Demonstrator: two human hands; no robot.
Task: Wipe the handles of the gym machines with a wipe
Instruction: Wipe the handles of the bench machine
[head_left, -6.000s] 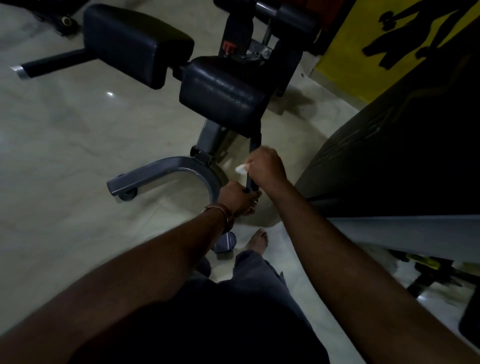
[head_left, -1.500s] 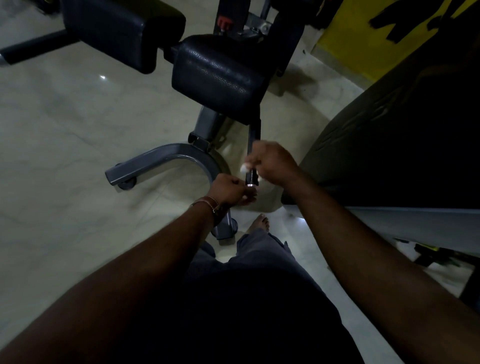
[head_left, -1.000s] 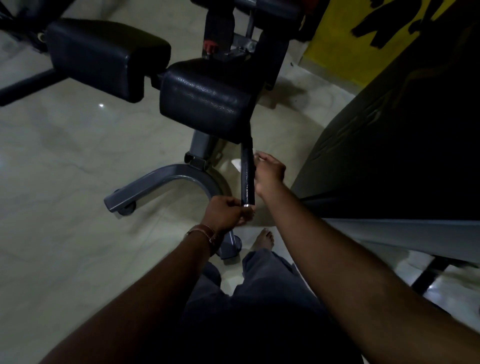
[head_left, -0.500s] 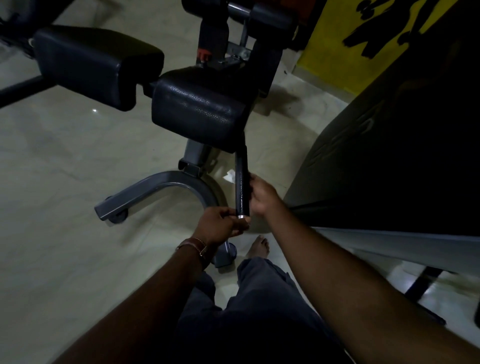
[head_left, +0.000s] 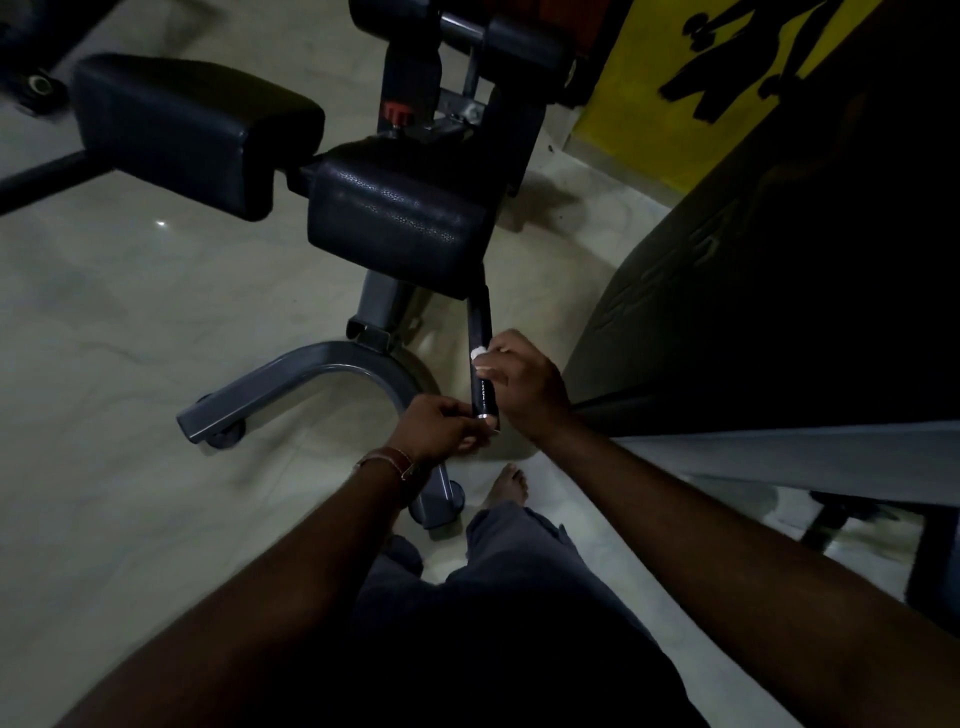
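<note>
Dim gym floor: my right hand (head_left: 524, 379) has regripped the black textured machine handle (head_left: 480, 358) with the white wipe (head_left: 478, 354); my left hand (head_left: 441, 428) pinches its end, so wiping resumes.

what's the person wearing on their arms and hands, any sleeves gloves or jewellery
Both forearms are bare as far as the frame shows: no sleeves and no gloves. The left hand has a thin band round its wrist, copper or reddish in tone, possibly two strands. The right hand and its wrist show nothing worn. Lighting is dim, so finger rings cannot be ruled out.
</note>
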